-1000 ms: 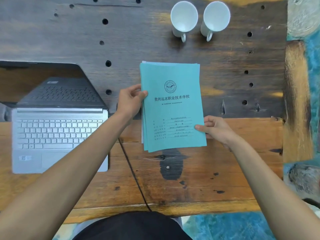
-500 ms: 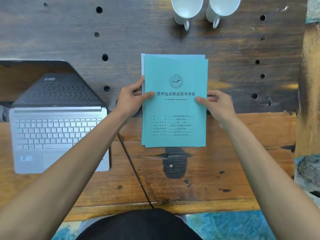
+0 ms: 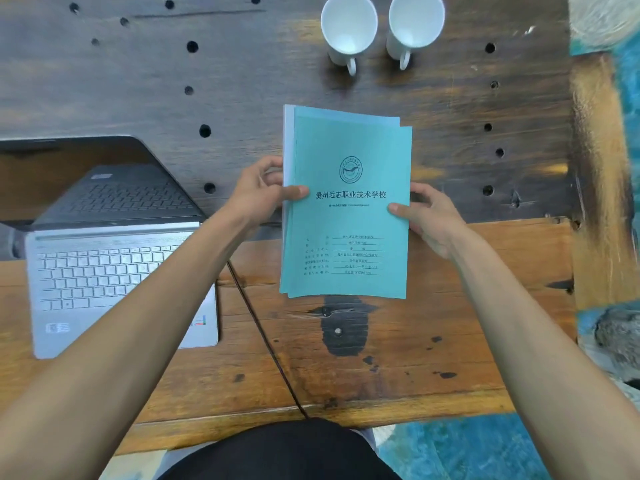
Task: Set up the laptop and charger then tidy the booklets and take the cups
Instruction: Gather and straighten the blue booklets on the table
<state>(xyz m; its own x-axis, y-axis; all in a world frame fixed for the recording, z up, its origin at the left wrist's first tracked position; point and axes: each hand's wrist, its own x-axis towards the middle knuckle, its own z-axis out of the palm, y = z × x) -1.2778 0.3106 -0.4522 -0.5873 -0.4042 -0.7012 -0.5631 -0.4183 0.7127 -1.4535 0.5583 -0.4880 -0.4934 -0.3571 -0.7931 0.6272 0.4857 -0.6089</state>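
A stack of teal booklets [image 3: 346, 150] with a round emblem and printed text is held over the middle of the wooden table. My left hand [image 3: 258, 194] grips its left edge, thumb on the cover. My right hand [image 3: 427, 216] grips the right edge, thumb on the cover too. The sheets are slightly offset at the top left. An open silver laptop [image 3: 104, 271] sits at the left, partly under my left forearm. A thin black charger cable [image 3: 263, 337] runs from near the laptop toward the table's front edge. Two white cups [image 3: 348, 26] [image 3: 415, 22] stand side by side at the far middle.
The table [image 3: 450, 341] has a dark far half with several round holes and a lighter near half with a black stain. Its right edge ends at a raised wooden rail [image 3: 595, 174]. Blue patterned floor [image 3: 467, 452] shows beyond the front and right edges.
My right hand moved from the stack's lower right corner up to the middle of its right edge. The stack has straightened from a slight tilt to upright.
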